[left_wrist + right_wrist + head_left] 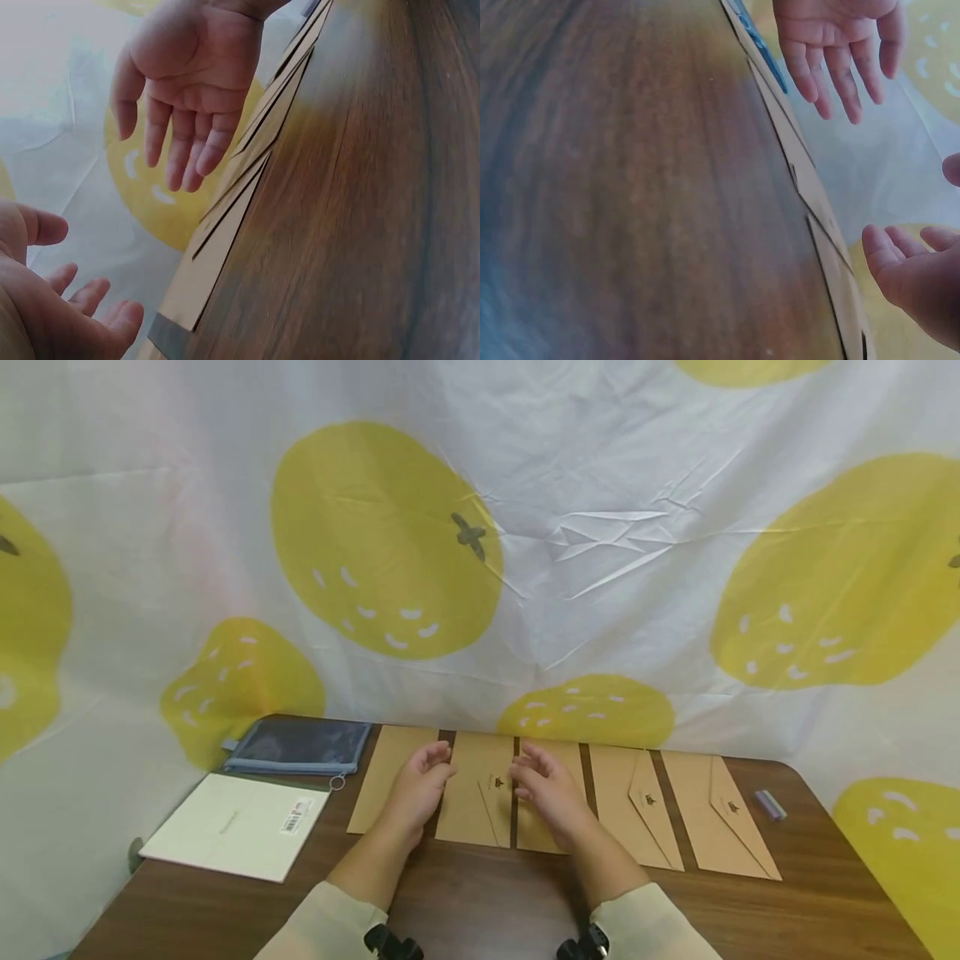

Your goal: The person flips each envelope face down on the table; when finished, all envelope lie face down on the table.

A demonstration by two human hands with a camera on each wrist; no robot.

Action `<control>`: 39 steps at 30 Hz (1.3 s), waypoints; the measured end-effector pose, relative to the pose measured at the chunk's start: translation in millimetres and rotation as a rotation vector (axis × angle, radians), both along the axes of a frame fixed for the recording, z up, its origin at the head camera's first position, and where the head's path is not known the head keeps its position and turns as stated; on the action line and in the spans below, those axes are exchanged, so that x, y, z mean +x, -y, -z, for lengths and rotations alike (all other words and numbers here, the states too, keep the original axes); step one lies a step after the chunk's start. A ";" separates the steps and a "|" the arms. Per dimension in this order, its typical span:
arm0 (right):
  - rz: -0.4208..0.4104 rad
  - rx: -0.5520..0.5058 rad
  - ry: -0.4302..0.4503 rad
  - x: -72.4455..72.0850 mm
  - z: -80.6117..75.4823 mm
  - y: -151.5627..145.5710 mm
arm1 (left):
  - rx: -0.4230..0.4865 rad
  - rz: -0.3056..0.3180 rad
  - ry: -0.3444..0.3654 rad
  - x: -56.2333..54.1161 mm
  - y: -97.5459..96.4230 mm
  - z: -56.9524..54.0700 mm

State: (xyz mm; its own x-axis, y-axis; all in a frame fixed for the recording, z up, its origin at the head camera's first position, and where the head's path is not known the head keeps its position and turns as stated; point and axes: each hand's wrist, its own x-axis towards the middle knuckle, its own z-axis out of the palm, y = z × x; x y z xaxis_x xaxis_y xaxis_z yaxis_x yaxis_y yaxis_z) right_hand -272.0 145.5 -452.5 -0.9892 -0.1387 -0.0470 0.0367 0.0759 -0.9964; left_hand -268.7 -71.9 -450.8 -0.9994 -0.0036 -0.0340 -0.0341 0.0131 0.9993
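Five brown envelopes lie side by side in a row across the far half of the wooden table (487,902), each with its long axis running from 6 toward 12 o'clock. The left hand (420,789) and the right hand (547,793) hang just above the row, palms turned toward each other, fingers relaxed and a little curled, holding nothing. Between them lies the second envelope (476,797) from the left, at 12 o'clock from the wrists; the left hand hovers at its left edge, over the gap to the first envelope (382,777), while the right hand is over the third envelope (536,831), so both are about equally near. Two further envelopes (637,806) lie toward 2 o'clock, flaps facing up.

The head view alone shows the whole row, plus a white booklet (236,827) at 9 o'clock, a blue zip pouch (300,745) at 10 o'clock and a small grey object (769,804) at 3 o'clock. The wrist views show what it cannot: both palms are bare and clear of the paper, with the fruit-print cloth (480,527) behind them
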 end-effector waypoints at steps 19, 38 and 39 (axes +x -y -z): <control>-0.047 -0.067 0.073 -0.1 8.6 4.1 | -0.072 0.124 0.057 1.5 12.0 10.9; -0.034 -0.168 0.095 -2.5 10.4 1.7 | -0.096 0.186 0.066 5.9 11.6 9.6; -0.041 -0.159 0.096 -2.5 10.5 2.3 | -0.094 0.194 0.067 6.1 11.0 9.4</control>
